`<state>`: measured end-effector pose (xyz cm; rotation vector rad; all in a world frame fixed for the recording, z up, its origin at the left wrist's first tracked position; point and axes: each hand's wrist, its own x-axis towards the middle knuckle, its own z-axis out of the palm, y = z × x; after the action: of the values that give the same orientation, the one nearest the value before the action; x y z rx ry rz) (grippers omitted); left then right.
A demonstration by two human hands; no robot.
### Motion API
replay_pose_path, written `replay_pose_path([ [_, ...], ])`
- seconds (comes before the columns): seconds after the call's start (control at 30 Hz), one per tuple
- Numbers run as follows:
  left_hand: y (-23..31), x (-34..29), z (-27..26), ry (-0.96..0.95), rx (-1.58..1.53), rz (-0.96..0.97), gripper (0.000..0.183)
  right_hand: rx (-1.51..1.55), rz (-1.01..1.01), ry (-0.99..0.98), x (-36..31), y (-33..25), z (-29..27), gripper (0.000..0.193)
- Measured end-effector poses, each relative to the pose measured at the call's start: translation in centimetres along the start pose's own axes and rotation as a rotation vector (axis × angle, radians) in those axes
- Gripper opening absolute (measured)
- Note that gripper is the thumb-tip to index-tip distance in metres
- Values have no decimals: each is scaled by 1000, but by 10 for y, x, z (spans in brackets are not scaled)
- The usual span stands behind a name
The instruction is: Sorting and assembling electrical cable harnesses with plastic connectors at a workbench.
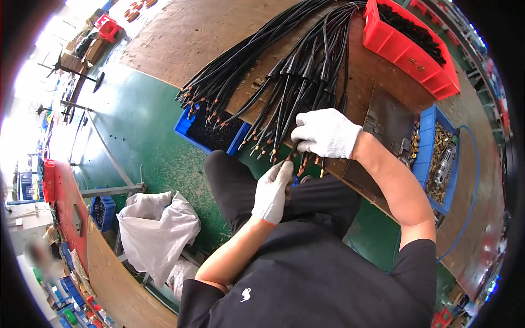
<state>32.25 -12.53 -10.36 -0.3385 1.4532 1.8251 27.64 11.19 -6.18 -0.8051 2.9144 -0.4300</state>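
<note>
Both of my hands wear white knit gloves. My right hand (pixel 327 133) is closed around a black cable near its end, at the table's front edge. Just below and to the left, my left hand (pixel 274 188) pinches the copper-coloured tip of what looks like the same cable, over my lap. The fingertips partly hide the held piece. A bundle of black cables (pixel 309 68) with bared copper ends fans out beside my right hand. Another bundle of black cables (pixel 240 54) lies to its left, its ends hanging past the edge.
Below the ends is a blue bin (pixel 235 143) of small black pieces. A red crate (pixel 402 52) of black parts stands at the far right. Nearer, a blue tray (pixel 421 167) holds brass fittings (pixel 440 139) and an air tool (pixel 445 164). A white sack (pixel 158 232) hangs at left.
</note>
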Motion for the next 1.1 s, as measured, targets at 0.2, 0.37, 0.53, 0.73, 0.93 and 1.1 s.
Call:
replay_pose_path([
  [0.2, -21, 32, 9, 95, 127, 159, 40, 37, -55, 121, -3, 3, 10, 20],
  [0.37, -24, 32, 4, 90, 241, 278, 39, 13, -57, 171, -3, 2, 14, 19],
  [0.53, -21, 6, 2, 41, 171, 145, 41, 21, -89, 263, -11, 6, 23, 18],
  [0.73, -36, 2, -44, -25, -359, 9, 10, -2, -133, 208, -4, 1, 7, 22],
  [0.93, -13, 26, -46, -67, -195, 170, 29, -67, -249, 448, 27, -4, 7, 22],
  [1.1, -3, 24, -20, 30, 153, 203, 28, -32, -215, 260, 28, 4, 12, 33],
])
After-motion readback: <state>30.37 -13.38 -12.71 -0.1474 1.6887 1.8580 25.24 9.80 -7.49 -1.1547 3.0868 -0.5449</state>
